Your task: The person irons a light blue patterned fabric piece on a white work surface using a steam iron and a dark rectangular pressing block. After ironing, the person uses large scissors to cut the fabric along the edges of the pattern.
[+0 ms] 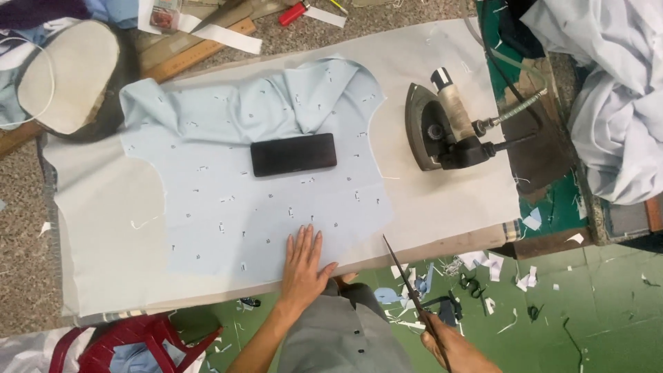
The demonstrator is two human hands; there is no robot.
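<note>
Head view: wide table (pixel 103 228) under a pale cover, filling most of the frame. On it, from 9 o'clock across to centre, a light blue printed fabric piece (pixel 228 200), flat below and bunched toward 12 o'clock. At 3 o'clock, well apart from the fabric edge, a heavy iron (pixel 435 128) with hose and cord running off toward 1 o'clock. At centre, lying on the fabric, a dark phone (pixel 293 154). At 10 o'clock, a padded oval block (pixel 65 76) and a wooden ruler (pixel 200 52); at 12 o'clock, a red lighter (pixel 293 13). At 5 o'clock, below the table, paper and cloth scraps (pixel 483 266) on green floor.

Left hand (pixel 302 266) at 6 o'clock, palm down on the fabric's lower edge, fingers straight and close together, pressing the cloth flat. Right hand (pixel 456 349) at 5 o'clock, off the table, curled around the handles of scissors (pixel 407 283); blades almost together, tips pointing up toward the table's near edge, not touching the fabric.

Judged from this: best done with the fabric smoothed outward from the palm first, bunched upper part flattened, weight kept on the cloth just beside any cut line, blades brought in low and level, phone left as a weight or moved clear of the line.
</note>
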